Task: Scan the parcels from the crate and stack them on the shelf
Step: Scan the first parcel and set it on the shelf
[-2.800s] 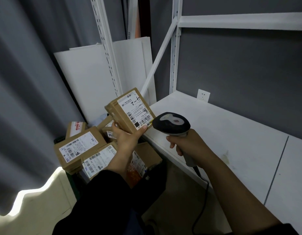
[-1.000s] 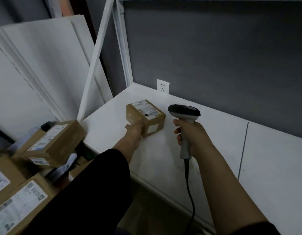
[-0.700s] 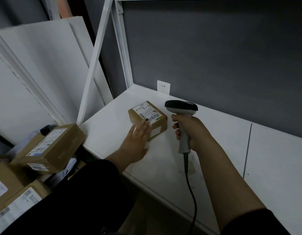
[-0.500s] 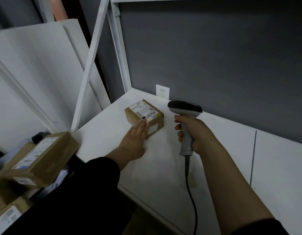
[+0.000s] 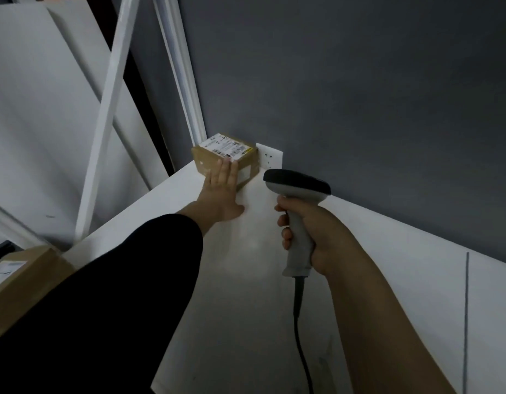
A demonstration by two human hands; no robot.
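Where the parcel (image 5: 224,147) sat mid-shelf half a second ago, the head view shows it above centre frame, pushed into the back corner of the shelf (image 5: 359,280) by the flat, straight-fingered left hand (image 5: 221,191). The right hand (image 5: 312,237) grips the scanner (image 5: 297,186); this parcel looks placed.

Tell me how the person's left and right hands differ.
The left hand lies flat, fingers straight, against the small brown cardboard parcel; the right hand curls round the handle of the grey barcode scanner. The left hand reaches to the back corner of the white shelf; the right hand is nearer the camera. The left arm wears a black sleeve; the right forearm is bare. Both are over the shelf.
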